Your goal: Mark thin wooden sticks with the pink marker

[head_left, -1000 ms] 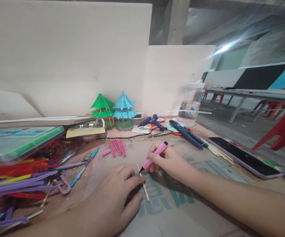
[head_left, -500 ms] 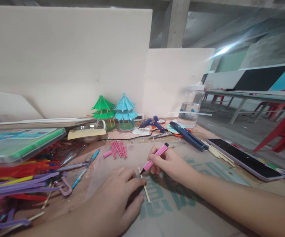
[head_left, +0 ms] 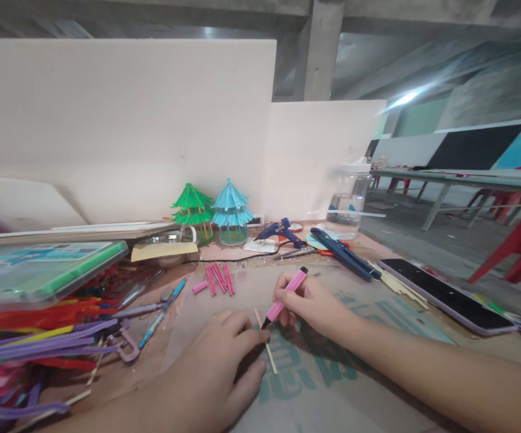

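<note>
My right hand (head_left: 309, 300) is closed round a pink marker (head_left: 282, 304) with a dark tip and dark end. The tip rests against a thin wooden stick (head_left: 271, 359) lying on the sheet. Pink colour shows on the far part of the stick; its near end is pale bare wood. My left hand (head_left: 219, 361) presses the stick down with its fingertips, thumb tucked close below. Beyond the hands lie several pink sticks (head_left: 219, 278) and a pink marker cap (head_left: 199, 287).
Two small pavilion models, green (head_left: 191, 207) and blue (head_left: 232, 207), stand behind. Nearby are a glue gun (head_left: 280, 231), dark blue cutter (head_left: 345, 255), water bottle (head_left: 348, 198) and phone (head_left: 444, 294). Colourful strips (head_left: 39, 346) and a plastic case (head_left: 48, 270) crowd the left side.
The marker tip has slid along the stick towards me, close to my left fingertip. My left hand keeps its hold. The whole view has shifted slightly with the camera.
</note>
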`<state>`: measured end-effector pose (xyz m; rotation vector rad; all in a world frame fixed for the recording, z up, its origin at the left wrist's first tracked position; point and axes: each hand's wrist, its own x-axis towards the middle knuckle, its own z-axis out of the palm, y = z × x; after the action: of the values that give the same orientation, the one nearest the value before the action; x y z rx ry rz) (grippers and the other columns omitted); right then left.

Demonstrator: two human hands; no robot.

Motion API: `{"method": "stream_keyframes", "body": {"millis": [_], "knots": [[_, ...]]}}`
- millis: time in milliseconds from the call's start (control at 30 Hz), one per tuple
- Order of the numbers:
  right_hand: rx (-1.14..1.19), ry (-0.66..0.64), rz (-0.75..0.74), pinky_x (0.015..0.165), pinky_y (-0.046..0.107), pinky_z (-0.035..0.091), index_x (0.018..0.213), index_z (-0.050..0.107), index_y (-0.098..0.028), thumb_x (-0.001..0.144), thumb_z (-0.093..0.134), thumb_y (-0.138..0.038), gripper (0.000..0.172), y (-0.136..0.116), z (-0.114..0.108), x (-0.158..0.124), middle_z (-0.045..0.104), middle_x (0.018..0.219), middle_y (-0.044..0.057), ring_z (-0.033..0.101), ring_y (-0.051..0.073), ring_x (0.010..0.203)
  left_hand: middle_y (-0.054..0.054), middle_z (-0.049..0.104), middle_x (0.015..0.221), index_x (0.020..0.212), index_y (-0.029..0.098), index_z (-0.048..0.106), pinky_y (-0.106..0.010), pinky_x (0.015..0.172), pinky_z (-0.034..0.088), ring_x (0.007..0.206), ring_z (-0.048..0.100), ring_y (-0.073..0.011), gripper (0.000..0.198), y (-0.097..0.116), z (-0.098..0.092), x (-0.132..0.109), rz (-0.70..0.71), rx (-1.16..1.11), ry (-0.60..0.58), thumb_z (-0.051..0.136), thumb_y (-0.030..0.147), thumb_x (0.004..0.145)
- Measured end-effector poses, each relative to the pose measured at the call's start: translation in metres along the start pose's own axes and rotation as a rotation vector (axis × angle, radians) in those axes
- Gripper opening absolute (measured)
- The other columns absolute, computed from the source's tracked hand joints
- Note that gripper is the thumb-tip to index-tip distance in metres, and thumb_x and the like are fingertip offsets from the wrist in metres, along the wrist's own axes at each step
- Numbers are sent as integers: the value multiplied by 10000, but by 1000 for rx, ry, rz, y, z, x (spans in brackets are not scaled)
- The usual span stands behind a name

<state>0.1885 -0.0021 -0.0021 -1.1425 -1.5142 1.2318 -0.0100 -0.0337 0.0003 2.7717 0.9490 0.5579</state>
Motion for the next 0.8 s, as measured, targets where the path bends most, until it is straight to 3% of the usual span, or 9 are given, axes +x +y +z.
{"method": "stream_keyframes", "body": {"millis": [467, 800], "knots": [[-15, -73, -27, 442, 184, 360, 682, 497, -194, 765, 603, -263, 151, -1, 5, 2, 567, 498, -53, 494, 82, 436, -66, 621, 938, 1091, 207, 662, -372, 791, 490, 855, 573, -218, 272, 4, -5, -1, -17, 34, -35, 542, 155, 853], [-61, -36, 13, 449, 183, 380, 661, 504, -187, 786, 572, -199, 142, 0, 2, 1, 560, 500, -45, 491, 81, 442, -57, 610, 924, 1093, 216, 653, -375, 796, 492, 853, 568, -216, 262, 3, -5, 2, -1, 28, -44, 526, 169, 868]]}}
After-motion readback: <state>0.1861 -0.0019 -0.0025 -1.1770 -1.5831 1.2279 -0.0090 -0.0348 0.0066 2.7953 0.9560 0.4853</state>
